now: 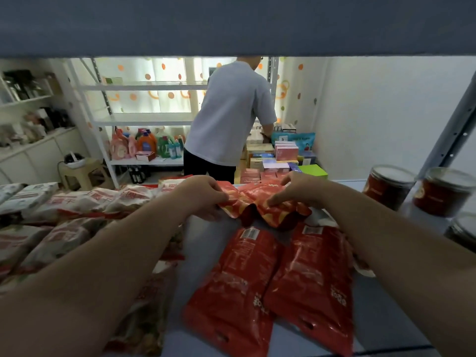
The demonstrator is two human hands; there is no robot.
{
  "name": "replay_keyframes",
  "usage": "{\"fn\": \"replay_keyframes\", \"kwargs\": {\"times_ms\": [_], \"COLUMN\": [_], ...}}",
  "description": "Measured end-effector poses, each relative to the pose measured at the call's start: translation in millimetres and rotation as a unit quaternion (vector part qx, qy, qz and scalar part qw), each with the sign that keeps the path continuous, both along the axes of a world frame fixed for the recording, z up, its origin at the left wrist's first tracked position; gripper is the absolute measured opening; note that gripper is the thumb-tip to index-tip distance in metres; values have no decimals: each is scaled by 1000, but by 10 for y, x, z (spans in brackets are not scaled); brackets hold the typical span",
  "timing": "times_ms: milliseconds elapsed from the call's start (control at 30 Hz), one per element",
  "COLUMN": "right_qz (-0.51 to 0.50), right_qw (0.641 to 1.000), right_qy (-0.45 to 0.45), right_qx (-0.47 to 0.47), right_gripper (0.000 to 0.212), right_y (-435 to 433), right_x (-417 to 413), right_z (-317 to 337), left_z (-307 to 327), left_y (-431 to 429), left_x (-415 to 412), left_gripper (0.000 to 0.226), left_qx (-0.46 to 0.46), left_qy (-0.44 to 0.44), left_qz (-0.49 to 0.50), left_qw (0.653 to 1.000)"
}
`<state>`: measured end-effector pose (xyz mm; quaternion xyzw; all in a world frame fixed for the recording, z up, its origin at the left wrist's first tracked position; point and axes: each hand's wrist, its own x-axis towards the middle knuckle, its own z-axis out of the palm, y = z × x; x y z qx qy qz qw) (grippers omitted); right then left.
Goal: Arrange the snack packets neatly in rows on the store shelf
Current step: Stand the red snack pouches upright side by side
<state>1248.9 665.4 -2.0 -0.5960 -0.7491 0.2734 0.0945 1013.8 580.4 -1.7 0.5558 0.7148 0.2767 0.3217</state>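
Note:
A crumpled red snack packet point(260, 202) lies at the far middle of the blue shelf point(381, 318). My left hand point(203, 195) pinches its left edge and my right hand point(298, 190) grips its right side. Nearer to me, two long red packets lie flat side by side, the left red packet point(231, 284) and the right red packet point(313, 282), barcodes pointing away. Rows of white-and-red snack packets point(77, 202) fill the left part of the shelf, partly hidden by my left forearm.
Red jars with clear lids point(389, 186) stand at the shelf's right end beside a grey upright post point(448, 130). The shelf above point(231, 24) hangs low over the view. Beyond, a person in a grey shirt point(231, 112) bends over stacked boxes point(273, 155).

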Motion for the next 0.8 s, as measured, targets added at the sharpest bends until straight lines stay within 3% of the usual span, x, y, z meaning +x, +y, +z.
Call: {"fn": "replay_keyframes", "kwargs": {"times_ms": [133,267,333,433,533,800], "right_qz": [-69,-84,-69,-58,-58,-74], "right_qw": [990,958,947,913,887,891], "right_qy": [118,266,305,395,453,448], "right_qx": [-24,-59,-69,-80,-71,-30], "right_gripper": [96,33,19,29,28,26], "right_y": [25,19,36,111,149,212], "right_x": [28,49,101,184,220,294], "right_z": [-33,23,76,136,144,78], "left_z": [6,-23,-11,-2,-23,-170], "left_y": [33,60,69,95,116,211], "left_x": [35,-56,-122,-215,-269,-382], "left_gripper": [16,30,38,39,29,23], "left_qx": [60,104,116,121,132,144], "left_qy": [-6,9,-7,-75,-91,-101], "left_qz": [23,56,74,86,76,112], "left_qw": [998,993,991,986,984,978]}}
